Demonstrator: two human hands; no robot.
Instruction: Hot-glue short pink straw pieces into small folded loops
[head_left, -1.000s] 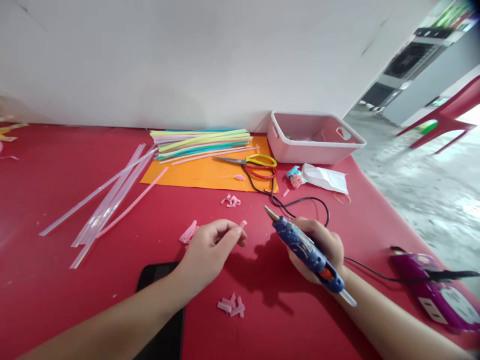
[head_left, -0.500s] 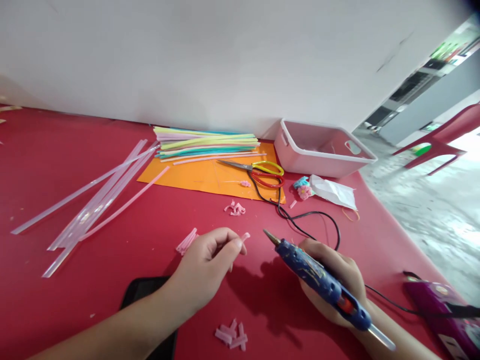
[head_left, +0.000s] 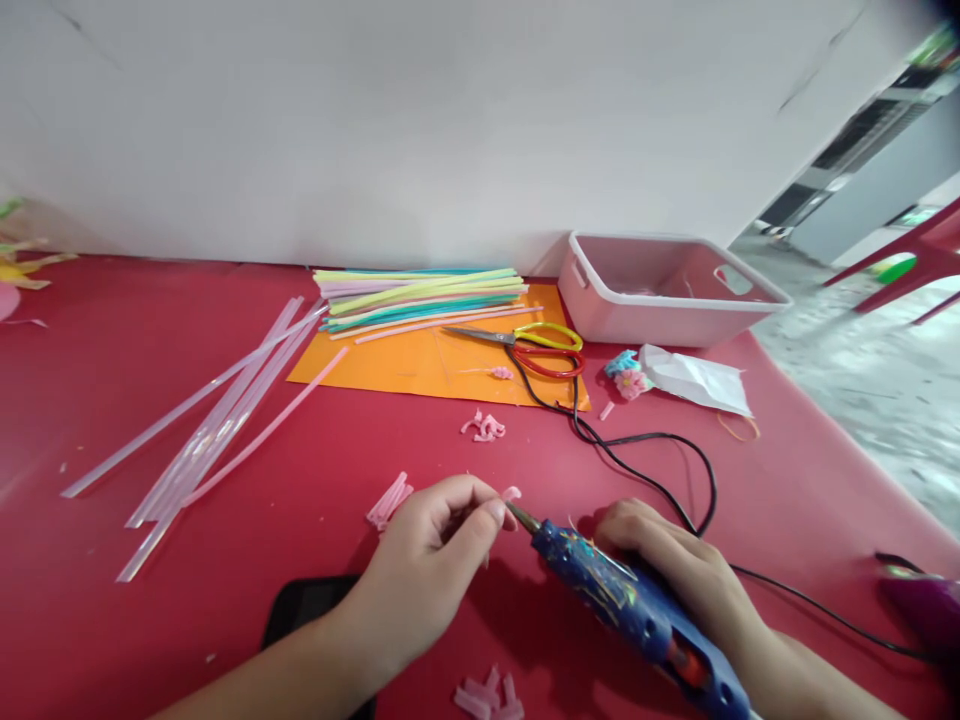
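Observation:
My left hand [head_left: 435,545] pinches a small pink straw piece [head_left: 511,493] between thumb and fingers, just above the red table [head_left: 112,420]. My right hand [head_left: 679,570] grips a blue glue gun [head_left: 626,610]. Its metal nozzle touches the pink piece at my left fingertips. The gun's black cord [head_left: 652,450] loops away across the table towards the right. More cut pink pieces [head_left: 491,697] lie near the bottom edge, others [head_left: 388,498] lie left of my left hand, and a curled cluster [head_left: 484,427] lies farther back.
Long clear glue sticks [head_left: 217,420] lie at left. Coloured straws [head_left: 420,293] and scissors [head_left: 525,345] rest on an orange sheet [head_left: 420,365]. A white tray [head_left: 667,290], a white packet [head_left: 694,378], a dark phone [head_left: 307,605] and a purple power strip [head_left: 922,600] are around.
My right hand brought the glue gun leftward, closing the gap until the nozzle met the pink piece. My left hand kept its pinch. The camera view shifted.

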